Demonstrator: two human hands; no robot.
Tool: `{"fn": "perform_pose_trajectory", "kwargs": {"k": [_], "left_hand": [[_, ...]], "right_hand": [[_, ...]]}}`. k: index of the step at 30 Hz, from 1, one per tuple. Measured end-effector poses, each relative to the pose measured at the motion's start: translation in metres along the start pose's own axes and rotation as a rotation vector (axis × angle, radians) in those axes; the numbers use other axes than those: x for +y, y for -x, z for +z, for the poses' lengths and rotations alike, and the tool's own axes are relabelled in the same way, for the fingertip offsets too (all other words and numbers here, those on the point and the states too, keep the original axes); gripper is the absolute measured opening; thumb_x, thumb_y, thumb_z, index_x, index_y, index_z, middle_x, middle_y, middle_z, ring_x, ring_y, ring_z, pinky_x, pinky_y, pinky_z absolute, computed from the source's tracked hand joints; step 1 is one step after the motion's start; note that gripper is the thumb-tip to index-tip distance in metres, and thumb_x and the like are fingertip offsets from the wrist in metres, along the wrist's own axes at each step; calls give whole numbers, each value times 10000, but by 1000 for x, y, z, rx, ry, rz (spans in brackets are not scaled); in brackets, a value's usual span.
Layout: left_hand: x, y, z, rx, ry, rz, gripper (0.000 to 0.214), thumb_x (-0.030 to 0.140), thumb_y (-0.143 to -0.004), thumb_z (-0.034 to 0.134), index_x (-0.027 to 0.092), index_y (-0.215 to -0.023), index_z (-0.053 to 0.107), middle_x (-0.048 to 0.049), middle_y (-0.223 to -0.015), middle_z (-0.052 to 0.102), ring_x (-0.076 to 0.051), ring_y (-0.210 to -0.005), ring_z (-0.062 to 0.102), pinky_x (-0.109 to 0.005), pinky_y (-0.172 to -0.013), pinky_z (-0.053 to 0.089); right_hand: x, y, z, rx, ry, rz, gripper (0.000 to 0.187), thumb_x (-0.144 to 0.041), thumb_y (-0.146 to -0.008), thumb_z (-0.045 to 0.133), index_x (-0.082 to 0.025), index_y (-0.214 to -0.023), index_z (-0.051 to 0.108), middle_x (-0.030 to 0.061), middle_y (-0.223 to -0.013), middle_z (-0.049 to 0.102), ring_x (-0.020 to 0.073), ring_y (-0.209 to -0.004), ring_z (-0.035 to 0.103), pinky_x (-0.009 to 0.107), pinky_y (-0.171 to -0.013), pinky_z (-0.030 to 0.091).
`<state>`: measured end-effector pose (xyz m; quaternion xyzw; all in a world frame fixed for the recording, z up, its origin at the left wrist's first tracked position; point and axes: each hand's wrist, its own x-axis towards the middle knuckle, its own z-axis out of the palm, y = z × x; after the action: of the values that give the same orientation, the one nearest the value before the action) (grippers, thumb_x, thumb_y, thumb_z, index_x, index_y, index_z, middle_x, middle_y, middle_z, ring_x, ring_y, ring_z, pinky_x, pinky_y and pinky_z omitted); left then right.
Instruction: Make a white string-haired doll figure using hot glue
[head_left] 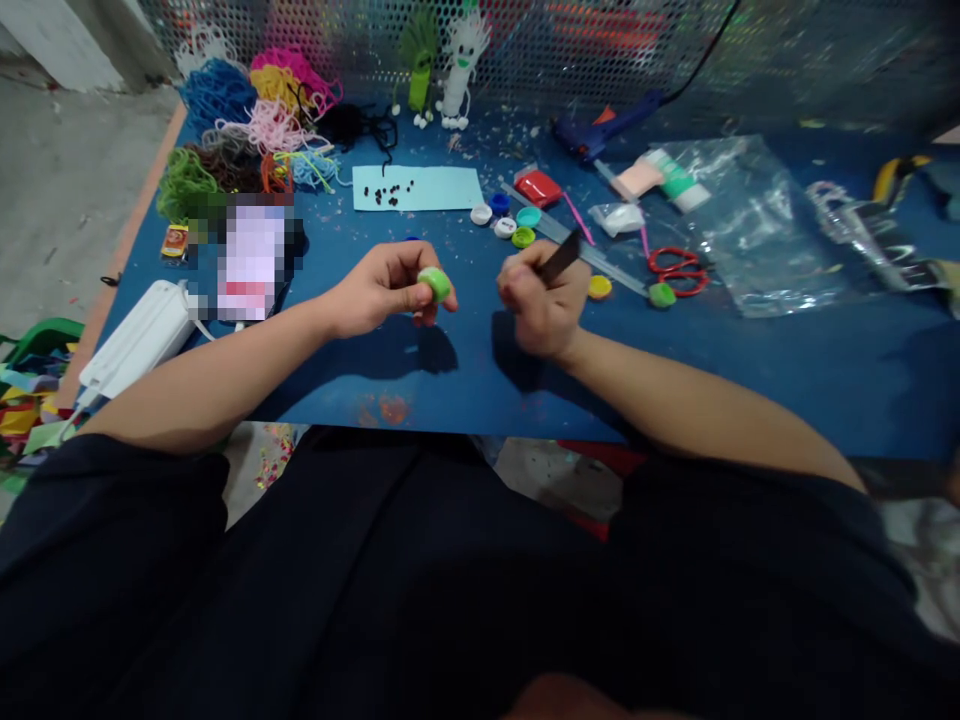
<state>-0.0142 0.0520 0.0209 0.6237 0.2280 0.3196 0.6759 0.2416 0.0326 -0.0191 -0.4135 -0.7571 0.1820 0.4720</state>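
My left hand (401,285) pinches a small round green bottle cap (434,284), pale on top, between thumb and fingers above the blue table. To its right, my right hand (546,300) is closed in a fist around a dark flat tool (560,257). The tool's blunt end sticks up past the knuckles; its other end is hidden, so I cannot tell its kind. The two hands are apart. Beyond the right hand lie several coloured caps, among them a yellow-green cap (523,237). A yellow cap (600,287) lies just right of that hand.
Yarn bundles (217,95) and a phone (253,255) lie left, near a white power strip (142,335). A light-blue card (442,188) bears black beads. Two yarn-haired figures (459,75) stand behind. Rightward are a glue gun (607,130), red-handled scissors (677,270) and a plastic bag (757,230).
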Motion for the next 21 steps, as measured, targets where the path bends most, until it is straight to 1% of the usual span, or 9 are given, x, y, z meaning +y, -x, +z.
{"fn": "perform_pose_trajectory", "kwargs": {"k": [2, 3, 5, 7, 9, 12, 15, 18, 21], "left_hand": [[-3, -1, 2, -3, 5, 22, 691, 725, -649, 973, 169, -823, 600, -111, -997, 797, -131, -705, 717, -269, -681, 600], [-4, -1, 3, -2, 1, 26, 690, 730, -650, 969, 163, -827, 619, -113, -1027, 794, -126, -722, 714, -267, -704, 605], [-6, -1, 5, -3, -11, 28, 685, 738, -649, 964, 152, -837, 663, -114, -1061, 784, -119, -750, 706, -266, -743, 608], [-7, 0, 8, -14, -14, 25, 679, 730, -643, 971, 140, -831, 691, -117, -1065, 772, -119, -762, 701, -270, -757, 606], [-7, 0, 10, -12, -19, 16, 672, 712, -637, 984, 127, -816, 706, -112, -1014, 761, -118, -748, 691, -268, -740, 594], [-10, 0, 10, 23, -52, -4, 646, 669, -642, 1001, 107, -813, 731, -84, -865, 739, -117, -720, 675, -252, -709, 565], [-13, 0, 9, 70, -79, -14, 584, 614, -683, 999, 105, -826, 751, -53, -763, 719, -115, -696, 661, -245, -693, 543], [-15, 0, 8, 87, -95, -12, 536, 570, -703, 999, 107, -847, 772, -43, -741, 722, -111, -684, 653, -240, -677, 524], [-17, 0, 10, 72, -85, -22, 523, 561, -729, 986, 97, -875, 792, -64, -780, 749, -112, -703, 671, -238, -692, 535]], "right_hand": [[-4, 5, 3, -82, -30, -30, 549, -733, -1046, 452, -236, -839, 562, 7, -676, 537, 130, -555, 451, 297, -556, 381], [-7, 7, 4, -111, -60, -53, 523, -703, -1028, 531, -224, -832, 604, 3, -671, 565, 114, -540, 449, 282, -553, 375], [-11, 11, 7, -188, -64, -96, 488, -650, -1006, 603, -205, -815, 656, -8, -639, 577, 91, -512, 430, 261, -544, 354], [-12, 12, 9, -215, -40, -90, 463, -616, -981, 644, -194, -796, 684, -13, -608, 571, 85, -510, 423, 251, -545, 344], [-12, 12, 9, -230, -28, -76, 441, -595, -952, 682, -190, -777, 696, -14, -593, 569, 85, -516, 420, 247, -545, 338], [-10, 10, 9, -219, -29, -48, 430, -588, -908, 740, -194, -748, 674, -17, -594, 562, 89, -523, 410, 251, -548, 339], [-9, 10, 9, -174, -52, -13, 420, -609, -860, 789, -204, -838, 675, -34, -589, 540, 94, -513, 402, 256, -542, 348], [-8, 11, 11, -149, -85, -37, 442, -605, -826, 825, -209, -972, 692, -55, -574, 529, 95, -488, 395, 254, -522, 340], [-7, 13, 14, -121, -57, -72, 363, -524, -840, 824, -212, -964, 686, -43, -611, 595, 88, -473, 411, 247, -505, 337]]}}
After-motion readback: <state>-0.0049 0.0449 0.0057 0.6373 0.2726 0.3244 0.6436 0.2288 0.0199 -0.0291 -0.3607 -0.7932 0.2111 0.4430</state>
